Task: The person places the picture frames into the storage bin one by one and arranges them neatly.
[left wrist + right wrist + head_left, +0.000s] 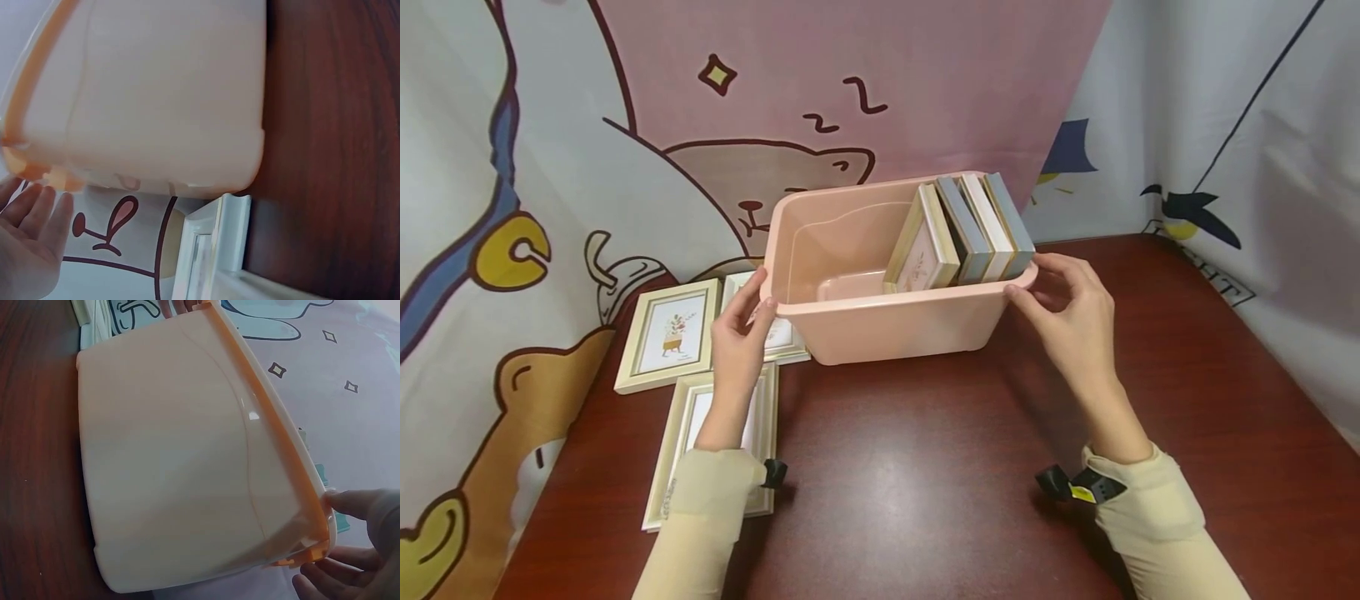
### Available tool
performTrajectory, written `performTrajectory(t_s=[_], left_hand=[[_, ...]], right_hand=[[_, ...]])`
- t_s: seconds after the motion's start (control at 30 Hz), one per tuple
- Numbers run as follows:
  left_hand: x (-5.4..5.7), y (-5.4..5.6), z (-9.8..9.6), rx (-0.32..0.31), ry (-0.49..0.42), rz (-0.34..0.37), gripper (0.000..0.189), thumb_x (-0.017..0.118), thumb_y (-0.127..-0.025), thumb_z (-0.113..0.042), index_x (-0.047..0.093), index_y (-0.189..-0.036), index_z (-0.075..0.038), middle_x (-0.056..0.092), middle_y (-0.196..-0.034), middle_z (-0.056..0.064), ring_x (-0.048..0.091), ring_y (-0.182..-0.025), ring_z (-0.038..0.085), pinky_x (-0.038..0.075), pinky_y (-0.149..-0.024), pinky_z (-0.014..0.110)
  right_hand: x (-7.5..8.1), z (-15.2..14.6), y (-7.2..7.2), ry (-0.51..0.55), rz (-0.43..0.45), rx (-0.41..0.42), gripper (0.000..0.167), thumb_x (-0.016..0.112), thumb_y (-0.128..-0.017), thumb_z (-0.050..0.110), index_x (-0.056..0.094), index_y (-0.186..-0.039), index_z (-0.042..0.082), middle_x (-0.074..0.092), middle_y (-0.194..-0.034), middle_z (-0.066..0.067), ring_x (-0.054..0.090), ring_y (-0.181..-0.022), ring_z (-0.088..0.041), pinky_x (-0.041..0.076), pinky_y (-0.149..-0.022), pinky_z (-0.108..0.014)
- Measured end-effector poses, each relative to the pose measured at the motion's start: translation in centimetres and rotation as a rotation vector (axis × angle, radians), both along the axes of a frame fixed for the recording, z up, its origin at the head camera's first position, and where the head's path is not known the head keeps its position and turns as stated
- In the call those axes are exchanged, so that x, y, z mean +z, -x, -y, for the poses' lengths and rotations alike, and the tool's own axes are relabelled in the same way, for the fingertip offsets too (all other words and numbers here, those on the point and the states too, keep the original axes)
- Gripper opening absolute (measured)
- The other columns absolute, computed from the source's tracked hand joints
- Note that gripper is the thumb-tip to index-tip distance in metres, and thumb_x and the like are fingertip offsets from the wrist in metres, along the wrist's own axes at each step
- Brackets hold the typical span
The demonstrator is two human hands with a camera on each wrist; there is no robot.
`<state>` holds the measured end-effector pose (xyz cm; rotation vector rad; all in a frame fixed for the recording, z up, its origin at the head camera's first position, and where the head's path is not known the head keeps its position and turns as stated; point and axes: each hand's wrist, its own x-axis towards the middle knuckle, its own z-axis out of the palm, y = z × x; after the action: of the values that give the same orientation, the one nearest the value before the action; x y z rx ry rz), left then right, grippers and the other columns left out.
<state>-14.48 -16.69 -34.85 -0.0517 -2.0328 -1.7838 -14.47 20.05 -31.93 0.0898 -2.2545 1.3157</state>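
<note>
A pink plastic storage bin [895, 332] stands on the table with its long side facing me. My left hand [737, 342] holds the rim at its left end, thumb at the front corner. At the opposite end my right hand [1078, 321] pinches the right front corner, thumb on the rim; in the right wrist view the fingers [331, 575] curl beneath the lip. Inside the bin, a cream picture frame [925, 242] leans beside several upright grey-blue and white frames [973, 225], all towards the right end. The bin's left part shows its bare floor.
Left of the bin lie cream picture frames: one with a plant print [673, 329], one partly behind my left hand [786, 340], and one [673, 442] partly under my left forearm. A cartoon-printed curtain [955, 75] hangs behind the dark red wooden table [895, 467].
</note>
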Motion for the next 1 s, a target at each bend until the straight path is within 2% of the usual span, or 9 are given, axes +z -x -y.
performTrajectory(t_s=[0.17,0.4,0.6,0.83,1.0], left_hand=[[0.6,-0.1,0.7,-0.045,0.018,0.049,0.045,0.062,-0.097,-0.008,0.055,-0.141,-0.005,0.055,-0.148,0.009,0.056,-0.134,0.022,0.051,-0.099,0.013],[1.3,-0.1,1.7,-0.052,0.087,0.066,0.043,0.064,-0.096,-0.012,0.059,-0.138,-0.007,0.06,-0.142,0.009,0.063,-0.117,0.001,0.053,-0.092,0.011],[1.3,-0.4,3.6,-0.008,0.165,0.089,0.039,0.063,-0.098,-0.015,0.062,-0.136,-0.007,0.062,-0.139,0.008,0.064,-0.12,0.007,0.05,-0.093,0.007],[0.9,-1.3,6.1,0.064,0.216,0.133,0.038,0.063,-0.098,-0.017,0.062,-0.135,-0.007,0.063,-0.138,0.012,0.062,-0.105,-0.011,0.049,-0.09,0.003],[0.2,-2.1,8.0,0.11,0.252,0.205,0.04,0.062,-0.099,-0.022,0.061,-0.137,-0.008,0.065,-0.135,-0.001,0.061,-0.103,-0.013,0.048,-0.084,0.003]], right_hand=[[0.2,0.1,-0.1,-0.026,0.018,-0.007,0.046,0.082,-0.082,0.016,0.067,-0.125,0.004,0.066,-0.116,-0.009,0.058,-0.1,0.008,0.054,-0.079,-0.006],[0.1,0.0,-0.1,-0.026,0.015,-0.013,0.046,0.082,-0.082,0.015,0.067,-0.124,0.003,0.066,-0.115,-0.01,0.058,-0.1,0.009,0.056,-0.079,-0.009],[0.1,0.0,-0.1,-0.025,0.009,-0.012,0.046,0.082,-0.082,0.015,0.068,-0.124,0.003,0.066,-0.114,-0.01,0.058,-0.099,0.01,0.056,-0.079,-0.008],[0.2,-0.1,-0.1,-0.021,0.015,-0.006,0.046,0.082,-0.082,0.015,0.067,-0.124,0.002,0.066,-0.115,-0.01,0.058,-0.098,0.011,0.055,-0.078,-0.007],[0.2,-0.1,-0.1,-0.022,0.021,-0.001,0.046,0.082,-0.082,0.016,0.068,-0.124,0.003,0.065,-0.114,-0.009,0.059,-0.097,0.011,0.055,-0.078,-0.007]])
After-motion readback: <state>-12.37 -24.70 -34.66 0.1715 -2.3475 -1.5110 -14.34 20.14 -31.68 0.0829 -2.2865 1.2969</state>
